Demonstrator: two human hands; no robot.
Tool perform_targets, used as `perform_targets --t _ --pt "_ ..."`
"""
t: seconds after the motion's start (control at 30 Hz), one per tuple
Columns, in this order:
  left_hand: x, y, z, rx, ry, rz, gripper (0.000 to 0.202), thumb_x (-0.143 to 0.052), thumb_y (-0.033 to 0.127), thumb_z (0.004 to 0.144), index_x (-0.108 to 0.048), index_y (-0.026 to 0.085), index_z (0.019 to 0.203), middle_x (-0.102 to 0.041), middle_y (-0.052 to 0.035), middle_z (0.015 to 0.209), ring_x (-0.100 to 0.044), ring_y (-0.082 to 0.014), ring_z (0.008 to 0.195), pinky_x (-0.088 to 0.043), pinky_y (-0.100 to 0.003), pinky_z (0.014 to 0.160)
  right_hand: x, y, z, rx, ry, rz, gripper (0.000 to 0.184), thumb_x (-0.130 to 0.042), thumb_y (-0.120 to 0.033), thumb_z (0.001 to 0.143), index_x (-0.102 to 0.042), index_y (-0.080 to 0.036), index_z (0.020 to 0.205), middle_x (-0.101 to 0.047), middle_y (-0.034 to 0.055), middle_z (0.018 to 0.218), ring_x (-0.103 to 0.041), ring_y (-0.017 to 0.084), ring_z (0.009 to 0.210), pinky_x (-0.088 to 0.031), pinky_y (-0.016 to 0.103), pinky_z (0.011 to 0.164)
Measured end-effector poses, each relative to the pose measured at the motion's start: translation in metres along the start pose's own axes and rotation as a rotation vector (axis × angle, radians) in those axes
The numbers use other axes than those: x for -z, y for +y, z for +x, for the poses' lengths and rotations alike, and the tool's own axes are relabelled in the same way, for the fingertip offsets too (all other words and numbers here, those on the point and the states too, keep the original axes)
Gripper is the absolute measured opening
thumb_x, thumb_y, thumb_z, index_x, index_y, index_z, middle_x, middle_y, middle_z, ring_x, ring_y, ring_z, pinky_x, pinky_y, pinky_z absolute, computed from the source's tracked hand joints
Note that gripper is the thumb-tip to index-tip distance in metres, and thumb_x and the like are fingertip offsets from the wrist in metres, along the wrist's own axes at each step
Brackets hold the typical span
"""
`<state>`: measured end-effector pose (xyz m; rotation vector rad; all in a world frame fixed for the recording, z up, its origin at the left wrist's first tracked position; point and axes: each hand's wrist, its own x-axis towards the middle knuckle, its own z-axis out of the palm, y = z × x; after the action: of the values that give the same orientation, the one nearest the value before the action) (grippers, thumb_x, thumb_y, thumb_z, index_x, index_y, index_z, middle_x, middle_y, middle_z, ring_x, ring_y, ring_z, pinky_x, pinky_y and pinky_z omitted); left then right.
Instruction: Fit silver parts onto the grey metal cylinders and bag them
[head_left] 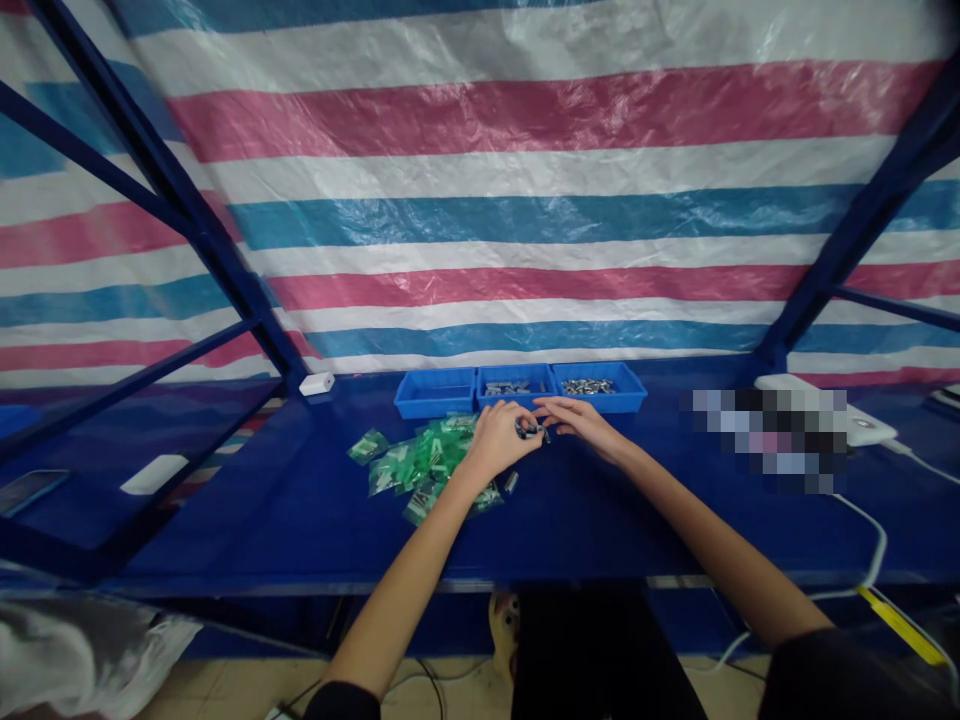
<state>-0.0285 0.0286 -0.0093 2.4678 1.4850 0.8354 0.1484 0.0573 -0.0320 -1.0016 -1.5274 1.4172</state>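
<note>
My left hand [501,438] curls closed around small shiny metal pieces [528,428] above the blue table, in front of the trays. Their exact kind is too small to make out. Close beside it, my right hand [589,422] reaches in from the right with its fingers stretched out, the tips at the left hand's fingers. Whether the tips touch the metal is unclear. Under and left of my left hand lies a heap of small clear bags with green on them [431,455]. A loose small metal piece [511,482] lies just right of the heap.
Behind the hands stand three joined blue trays: the left tray [437,408], the middle tray [491,404] with small metal parts, and the right tray [634,400] with many shiny bits. A white box [316,383] sits left; a white cable [874,540] runs down at right.
</note>
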Motion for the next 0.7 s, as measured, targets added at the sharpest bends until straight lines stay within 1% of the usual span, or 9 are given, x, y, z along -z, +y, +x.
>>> perform_targets --t 0.1,0.17,0.2,0.27,0.33,0.4,0.47,0.57,0.7 --pt "0.000 -0.005 0.003 0.044 0.035 -0.052 0.011 -0.060 0.030 0.072 -0.065 0.020 0.072 -0.065 0.0008 0.076 -0.056 -0.0153 0.080 -0.035 -0.034 0.090 -0.003 0.001 -0.002 -0.040 -0.198 0.014 0.039 -0.049 -0.046 0.083 -0.062 -0.021 0.110 -0.066 0.0084 0.105 -0.061 0.018 0.095 -0.048 0.025 0.071" --pt "0.000 -0.007 0.003 0.072 0.017 -0.039 0.010 -0.060 0.029 0.072 -0.066 0.020 0.071 -0.065 0.0009 0.074 -0.056 -0.0155 0.080 -0.034 -0.035 0.091 -0.005 0.003 -0.003 -0.014 -0.258 -0.070 0.039 -0.050 -0.046 0.083 -0.063 -0.019 0.108 -0.066 0.0084 0.101 -0.060 0.019 0.096 -0.048 0.026 0.071" --pt "0.000 -0.008 0.003 0.086 0.009 -0.024 0.010 -0.060 0.028 0.072 -0.066 0.021 0.071 -0.065 0.0008 0.075 -0.056 -0.0160 0.081 -0.034 -0.035 0.091 -0.006 0.004 -0.003 0.018 -0.265 -0.126 0.039 -0.052 -0.046 0.081 -0.063 -0.019 0.108 -0.066 0.0080 0.100 -0.060 0.019 0.096 -0.048 0.027 0.070" --pt "0.001 -0.009 0.003 0.109 0.007 0.005 0.009 -0.060 0.027 0.072 -0.067 0.021 0.072 -0.065 0.0004 0.077 -0.056 -0.0170 0.084 -0.035 -0.035 0.089 -0.007 0.006 -0.002 0.102 -0.253 -0.237 0.041 -0.059 -0.044 0.076 -0.062 -0.018 0.108 -0.067 0.0071 0.096 -0.061 0.019 0.090 -0.048 0.028 0.070" --pt "0.002 -0.009 0.003 0.120 0.015 0.016 0.010 -0.059 0.027 0.074 -0.067 0.022 0.074 -0.065 -0.0002 0.080 -0.055 -0.0175 0.087 -0.036 -0.034 0.087 -0.008 0.008 -0.002 0.184 -0.210 -0.329 0.047 -0.066 -0.042 0.070 -0.062 -0.017 0.109 -0.067 0.0063 0.092 -0.061 0.017 0.078 -0.048 0.028 0.067" --pt "0.003 -0.009 0.003 0.125 0.023 0.017 0.011 -0.059 0.029 0.076 -0.068 0.022 0.076 -0.064 -0.0008 0.081 -0.055 -0.0177 0.088 -0.037 -0.032 0.083 -0.007 0.008 -0.002 0.247 -0.163 -0.407 0.052 -0.070 -0.041 0.065 -0.062 -0.014 0.109 -0.067 0.0055 0.087 -0.058 0.013 0.066 -0.047 0.026 0.062" --pt "0.005 -0.009 0.004 0.126 0.026 0.017 0.013 -0.059 0.032 0.077 -0.068 0.022 0.077 -0.064 -0.0011 0.083 -0.055 -0.0178 0.088 -0.038 -0.030 0.080 -0.007 0.008 -0.004 0.291 -0.145 -0.481 0.053 -0.072 -0.041 0.063 -0.062 -0.014 0.108 -0.067 0.0047 0.084 -0.054 0.011 0.059 -0.046 0.024 0.057" --pt "0.008 -0.010 0.003 0.124 0.013 0.032 0.015 -0.060 0.035 0.078 -0.068 0.023 0.077 -0.064 -0.0009 0.085 -0.054 -0.0181 0.090 -0.037 -0.030 0.079 -0.006 0.008 -0.005 0.344 -0.157 -0.592 0.050 -0.072 -0.043 0.064 -0.063 -0.017 0.107 -0.067 0.0031 0.084 -0.053 0.011 0.058 -0.044 0.023 0.056" --pt "0.013 -0.012 0.002 0.116 -0.005 0.099 0.014 -0.058 0.033 0.081 -0.068 0.024 0.080 -0.064 -0.0007 0.089 -0.053 -0.0183 0.093 -0.034 -0.032 0.084 -0.005 0.010 -0.005 0.402 -0.127 -0.730 0.036 -0.067 -0.040 0.071 -0.065 -0.022 0.102 -0.065 0.0035 0.092 -0.053 0.010 0.059 -0.044 0.024 0.060"
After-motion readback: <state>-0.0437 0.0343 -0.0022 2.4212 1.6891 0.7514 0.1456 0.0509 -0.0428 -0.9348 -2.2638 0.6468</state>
